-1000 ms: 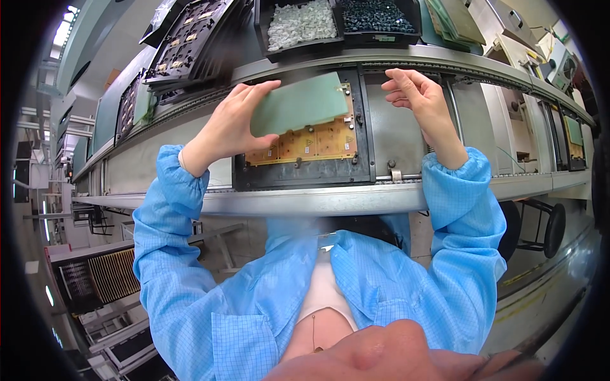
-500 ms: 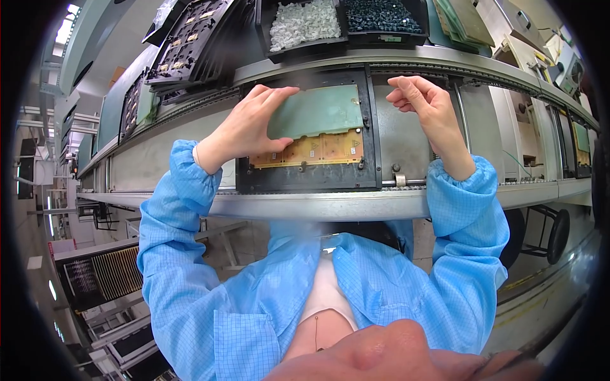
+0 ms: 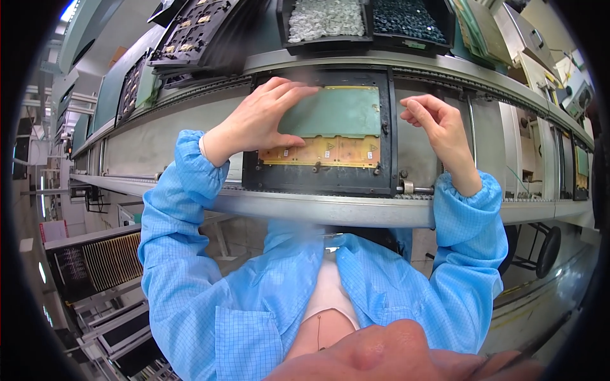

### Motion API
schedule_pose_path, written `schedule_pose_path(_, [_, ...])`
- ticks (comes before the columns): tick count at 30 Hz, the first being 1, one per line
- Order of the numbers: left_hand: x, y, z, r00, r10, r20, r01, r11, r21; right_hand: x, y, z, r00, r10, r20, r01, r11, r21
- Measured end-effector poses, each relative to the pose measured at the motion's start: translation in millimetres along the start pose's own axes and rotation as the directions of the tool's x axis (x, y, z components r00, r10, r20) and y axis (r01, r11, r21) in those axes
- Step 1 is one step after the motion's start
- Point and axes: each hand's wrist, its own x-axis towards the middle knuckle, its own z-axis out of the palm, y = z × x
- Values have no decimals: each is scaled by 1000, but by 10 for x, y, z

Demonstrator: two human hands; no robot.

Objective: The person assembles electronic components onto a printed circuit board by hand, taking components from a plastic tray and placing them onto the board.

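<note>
My left hand spans the left part of a flat green plate, fingers at its far edge and thumb at its near edge. The plate lies over a yellow-orange circuit board panel, whose near strip with small white labels stays visible. Both sit inside a black frame on the conveyor. Just right of that frame, my right hand hovers with fingers curled together; no object shows in them. The hand covers the plate's left end.
Metal conveyor rails run along the near and far sides. Beyond them stand black bins of white parts and dark blue parts. Stacked black trays lie at far left, green sheets at far right.
The green plate, slightly tilted before, now lies more level along the panel, with my left hand still on it. My right hand is a little nearer the frame. The whole view has shifted slightly.
</note>
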Motion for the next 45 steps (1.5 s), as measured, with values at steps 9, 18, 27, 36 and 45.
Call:
schedule_pose_path(9, [-63,176,11,995,-76,-66,78,997,23,-155,-84,-81,895,-400,196,431,667,-608])
schedule_pose_path(18, [63,486,13,986,-107,-130,96,992,-84,-270,-261,-427,892,-351,286,448,600,-663])
schedule_pose_path(27, [75,559,-122,987,-105,-124,92,990,-104,-278,-436,-524,888,-343,307,458,588,-667])
schedule_pose_path(36, [-26,491,-274,976,-101,-191,75,988,-136,-272,-654,-639,910,-339,240,414,703,-579])
schedule_pose_path(45, [-433,207,-49,833,-431,-346,237,845,-480,-269,-355,-476,790,-502,353,613,633,-473])
